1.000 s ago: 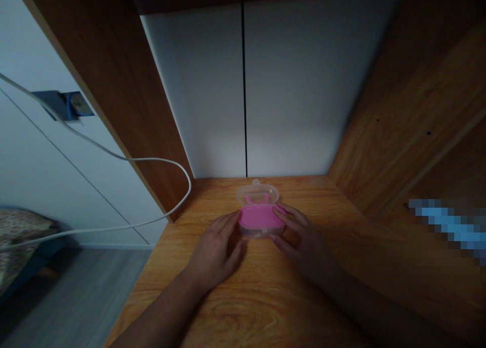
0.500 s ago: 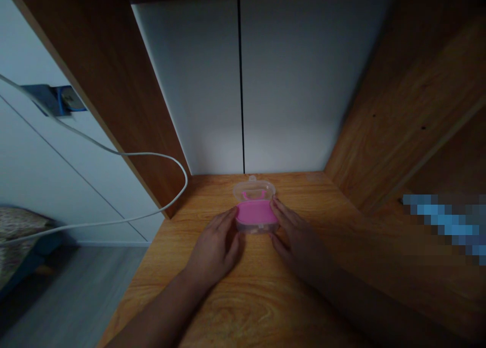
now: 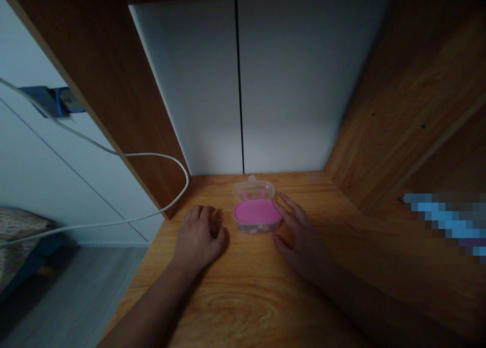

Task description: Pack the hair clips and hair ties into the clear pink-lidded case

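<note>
A small oval box of clear plastic (image 3: 257, 228) with a pink inner cover (image 3: 256, 212) sits on the wooden surface. Its clear lid (image 3: 253, 190) is tipped back behind it, with two pink pieces showing through. My left hand (image 3: 197, 241) rests to the left of the box, apart from it, fingers curled. A faint see-through shape shows by its fingertips, too unclear to name. At the box's right side is my right hand (image 3: 299, 239), its fingers apart and the fingertips at the box's edge.
A white cable (image 3: 159, 155) loops over the left side panel (image 3: 125, 115). White wall panels (image 3: 281, 84) stand behind the wooden desktop (image 3: 243, 292). A wooden side (image 3: 383, 150) rises at right, near a blurred-out blue patch (image 3: 444, 219).
My left hand has left the box's left side and moved left, its fingers now curled. My right hand stays by the box, with its fingers a little more spread.
</note>
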Motion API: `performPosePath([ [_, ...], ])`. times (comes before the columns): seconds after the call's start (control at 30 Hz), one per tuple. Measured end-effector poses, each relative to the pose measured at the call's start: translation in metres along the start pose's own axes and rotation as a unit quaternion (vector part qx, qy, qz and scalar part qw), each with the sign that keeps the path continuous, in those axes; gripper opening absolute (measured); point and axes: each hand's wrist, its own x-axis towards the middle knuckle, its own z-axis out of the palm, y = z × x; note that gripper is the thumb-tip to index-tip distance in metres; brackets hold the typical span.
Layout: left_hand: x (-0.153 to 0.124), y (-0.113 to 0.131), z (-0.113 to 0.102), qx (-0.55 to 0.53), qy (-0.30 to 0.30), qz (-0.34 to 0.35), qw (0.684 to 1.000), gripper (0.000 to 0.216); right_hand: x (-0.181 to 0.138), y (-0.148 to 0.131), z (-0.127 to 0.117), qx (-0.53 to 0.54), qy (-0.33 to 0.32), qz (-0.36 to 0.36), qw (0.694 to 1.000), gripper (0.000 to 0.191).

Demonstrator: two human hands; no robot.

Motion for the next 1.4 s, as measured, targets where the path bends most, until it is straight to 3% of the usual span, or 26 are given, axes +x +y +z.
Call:
performPosePath([
  [0.13, 0.002, -0.001, -0.003, 0.063, -0.053, -0.021, 0.996, 0.024, 0.000, -0.001, 0.001, 0.007, 0.013, 0.009, 1.000, 0.077],
  [0.27, 0.000, 0.001, -0.003, 0.061, -0.070, -0.023, 0.995, 0.015, 0.002, -0.001, 0.001, 0.001, 0.023, 0.007, 1.000, 0.080],
  [0.6, 0.000, 0.005, 0.002, -0.091, -0.065, 0.018, 0.994, 0.015, 0.003, -0.001, 0.001, -0.015, 0.024, 0.004, 1.000, 0.078],
  [0.8, 0.000, 0.006, 0.001, -0.125, -0.063, 0.011, 0.990, 0.014, 0.003, -0.001, 0.001, -0.009, 0.026, 0.007, 1.000, 0.076],
  [1.07, 0.007, -0.007, 0.003, -0.129, -0.001, -0.083, 0.988, 0.009, 0.004, -0.002, 0.001, -0.017, 0.034, 0.000, 0.999, 0.071],
  [1.23, 0.010, -0.016, 0.005, -0.097, 0.001, -0.098, 0.991, 0.015, 0.004, -0.002, 0.002, -0.016, 0.027, 0.009, 0.999, 0.068],
  [1.4, 0.006, -0.009, 0.001, 0.022, -0.053, -0.099, 0.993, 0.019, 0.002, 0.000, 0.003, -0.016, 0.033, 0.007, 0.999, 0.066],
])
